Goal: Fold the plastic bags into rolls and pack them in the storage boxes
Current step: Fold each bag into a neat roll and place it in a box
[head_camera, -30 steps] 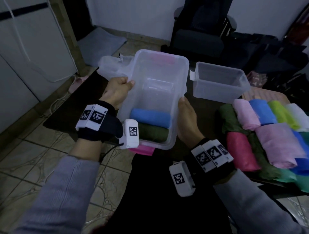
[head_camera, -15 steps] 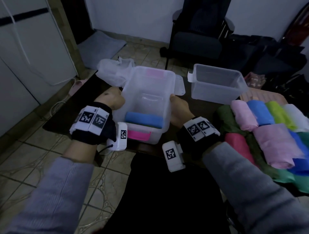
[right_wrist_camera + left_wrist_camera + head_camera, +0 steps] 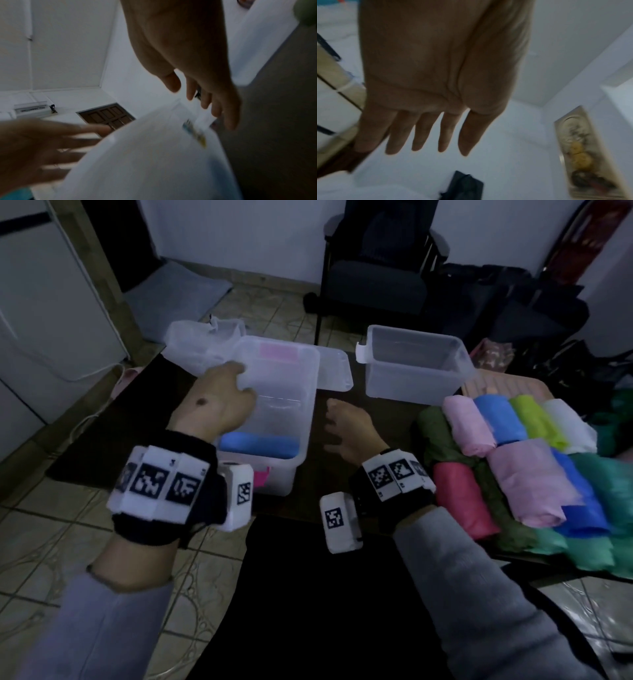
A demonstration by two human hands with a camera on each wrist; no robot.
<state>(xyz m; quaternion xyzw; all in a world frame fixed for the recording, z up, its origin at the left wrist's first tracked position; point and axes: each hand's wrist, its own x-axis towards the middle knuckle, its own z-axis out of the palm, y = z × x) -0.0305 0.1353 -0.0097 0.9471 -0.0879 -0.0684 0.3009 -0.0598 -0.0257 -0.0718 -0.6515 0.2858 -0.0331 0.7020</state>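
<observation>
A clear storage box (image 3: pixel 308 409) stands on the dark table with a blue roll (image 3: pixel 258 445) lying at its near end. My left hand (image 3: pixel 222 398) hovers at the box's left rim; the left wrist view shows this left hand (image 3: pixel 428 128) with straight, spread fingers and nothing in it. My right hand (image 3: pixel 344 429) hangs just right of the box, off it, fingers relaxed. In the right wrist view the right hand (image 3: pixel 200 102) is empty above the box (image 3: pixel 154 155). Many rolled bags (image 3: pixel 513 470) in pink, blue, green and red lie at the right.
A second clear box (image 3: pixel 414 368), empty, stands at the back right. A loose white plastic bag (image 3: pixel 202 344) lies behind the first box. An open side flap (image 3: pixel 334 371) sticks out from that box. A dark chair (image 3: pixel 373 282) stands beyond the table.
The box, held tilted up in both hands a second ago, now stands on the table. My right hand has let go and moved right; my left hand has opened at the left rim.
</observation>
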